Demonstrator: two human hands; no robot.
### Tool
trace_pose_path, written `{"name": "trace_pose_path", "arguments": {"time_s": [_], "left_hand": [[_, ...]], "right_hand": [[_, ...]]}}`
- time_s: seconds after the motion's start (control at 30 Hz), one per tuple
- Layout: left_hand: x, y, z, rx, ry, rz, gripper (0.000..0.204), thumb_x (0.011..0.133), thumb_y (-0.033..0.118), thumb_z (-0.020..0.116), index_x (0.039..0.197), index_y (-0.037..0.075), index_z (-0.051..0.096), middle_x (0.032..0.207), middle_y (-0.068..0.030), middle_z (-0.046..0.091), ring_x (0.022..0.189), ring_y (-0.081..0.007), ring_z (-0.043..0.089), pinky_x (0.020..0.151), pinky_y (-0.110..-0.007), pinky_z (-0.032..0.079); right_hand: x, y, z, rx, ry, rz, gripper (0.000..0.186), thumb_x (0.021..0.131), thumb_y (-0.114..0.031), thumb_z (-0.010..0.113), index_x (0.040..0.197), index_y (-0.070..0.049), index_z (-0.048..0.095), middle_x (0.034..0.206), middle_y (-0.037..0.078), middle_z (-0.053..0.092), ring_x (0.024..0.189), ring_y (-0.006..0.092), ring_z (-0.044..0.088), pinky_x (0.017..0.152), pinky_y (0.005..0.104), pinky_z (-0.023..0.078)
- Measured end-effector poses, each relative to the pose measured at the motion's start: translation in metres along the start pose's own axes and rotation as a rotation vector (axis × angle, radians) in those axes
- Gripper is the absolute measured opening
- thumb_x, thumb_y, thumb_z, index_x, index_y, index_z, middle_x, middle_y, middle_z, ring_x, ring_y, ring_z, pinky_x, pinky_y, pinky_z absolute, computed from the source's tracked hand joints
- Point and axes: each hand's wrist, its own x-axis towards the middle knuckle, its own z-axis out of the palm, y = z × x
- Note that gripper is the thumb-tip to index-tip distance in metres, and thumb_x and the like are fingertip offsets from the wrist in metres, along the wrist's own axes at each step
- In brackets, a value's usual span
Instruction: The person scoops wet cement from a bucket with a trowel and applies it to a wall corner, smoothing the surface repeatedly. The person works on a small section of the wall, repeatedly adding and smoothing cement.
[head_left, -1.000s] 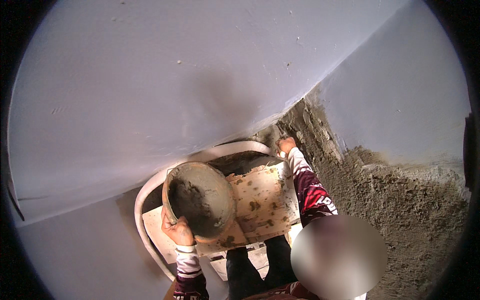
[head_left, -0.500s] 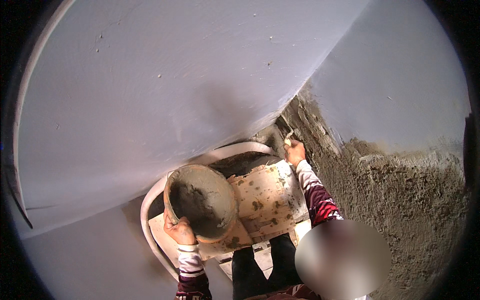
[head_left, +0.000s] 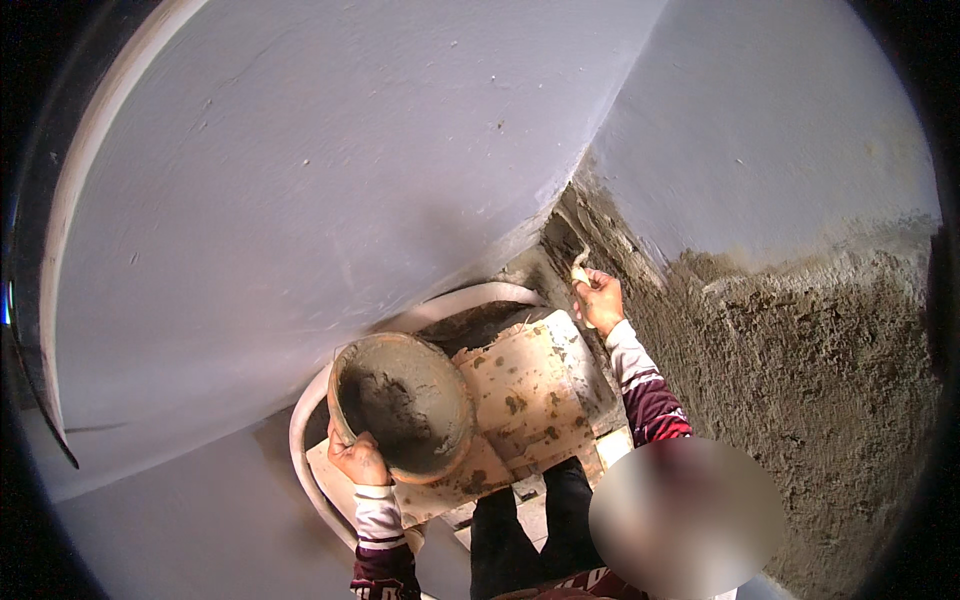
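My left hand [head_left: 357, 457] grips the rim of a round pan [head_left: 412, 366] partly filled with wet grey mortar, which is over a spattered pale board [head_left: 525, 390]. My right hand [head_left: 598, 298] is closed on a small, pale curved tool [head_left: 581, 260], probably a trowel handle, beside the rough cement wall [head_left: 790, 380] where the walls meet in a corner. The tool's far end is hard to make out against the cement.
A white hose [head_left: 478, 296] curves behind and left of the board and pan. A smooth grey painted wall [head_left: 300, 200] fills the upper left, another [head_left: 760, 130] rises on the right. My dark-trousered legs [head_left: 500, 540] show below the board. A blurred oval covers the lower right.
My right hand has drawn away from the corner behind the board and moved right, bringing the pale tool into clearer sight. My left hand still holds the pan. The view has shifted slightly.
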Motion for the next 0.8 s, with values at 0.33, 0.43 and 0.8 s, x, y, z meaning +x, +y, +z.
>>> {"name": "trace_pose_path", "arguments": {"time_s": [0.33, 0.43, 0.8], "left_hand": [[0.004, -0.005, -0.004, -0.028, 0.009, -0.015, 0.059, 0.068, -0.015, 0.041, 0.122, -0.002, 0.061, 0.089, 0.0015, 0.063, 0.056, -0.0032, 0.047, 0.049, -0.017, 0.036], [0.004, -0.001, -0.007, -0.017, -0.016, -0.040, 0.059, 0.069, -0.015, 0.040, 0.122, -0.002, 0.062, 0.089, 0.0015, 0.063, 0.056, -0.0033, 0.046, 0.049, -0.017, 0.036], [0.009, -0.012, -0.026, -0.091, -0.016, -0.035, 0.052, 0.069, -0.016, 0.041, 0.114, -0.002, 0.063, 0.088, 0.0012, 0.063, 0.057, -0.0034, 0.047, 0.050, -0.017, 0.036]], "right_hand": [[-0.048, -0.047, -0.009, 0.053, -0.014, -0.090, 0.030, 0.091, -0.008, 0.061, 0.119, 0.004, 0.059, 0.073, 0.003, 0.063, 0.050, 0.0099, 0.056, 0.042, 0.0252, 0.045], [-0.060, -0.056, -0.012, 0.092, -0.028, -0.127, 0.032, 0.092, -0.007, 0.060, 0.121, 0.006, 0.058, 0.076, 0.003, 0.063, 0.052, 0.0098, 0.057, 0.043, 0.0247, 0.046], [-0.106, -0.067, -0.036, 0.050, -0.043, -0.298, 0.042, 0.093, -0.002, 0.054, 0.134, -0.001, 0.048, 0.085, 0.005, 0.060, 0.057, 0.0107, 0.057, 0.051, 0.0250, 0.049]]}}
